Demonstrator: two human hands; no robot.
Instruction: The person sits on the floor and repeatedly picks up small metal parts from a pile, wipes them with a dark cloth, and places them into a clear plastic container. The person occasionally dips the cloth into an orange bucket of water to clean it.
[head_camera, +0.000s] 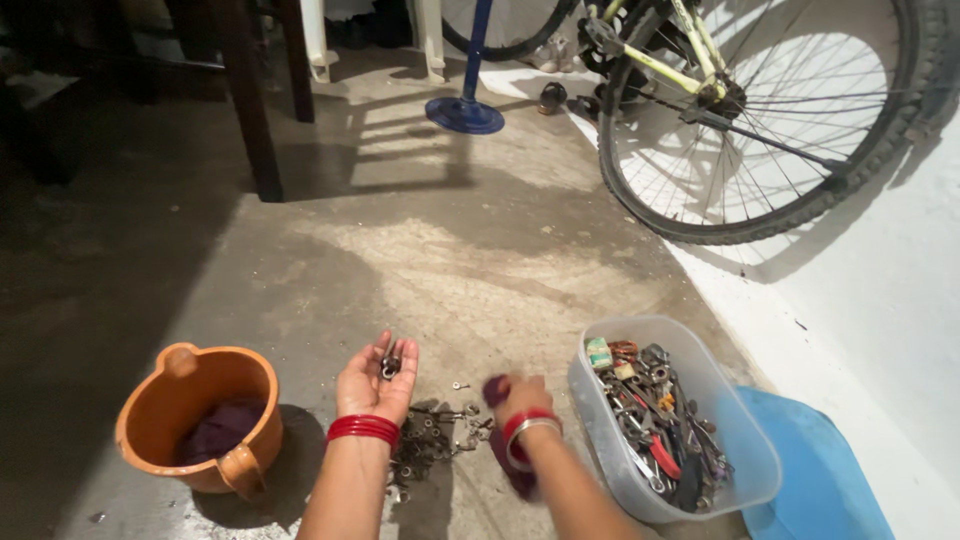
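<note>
Lower centre: our left hand (377, 385) lies palm-up, open, cradling small nuts (390, 366). Right hand (517, 398) blurred, grip unclear, above hardware pile (435, 440). We judge sorting underway; next needs careful pinch. Tool tub (672, 420) right, orange pot (200, 415) left.

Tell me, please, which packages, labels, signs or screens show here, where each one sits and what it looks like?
Small pack or tin: at the near-left corner of the clear plastic tub of tools, to the right of the right hand; squarish, green and pale, with a printed face too small to make out.
No signs or screens are in view.
</note>
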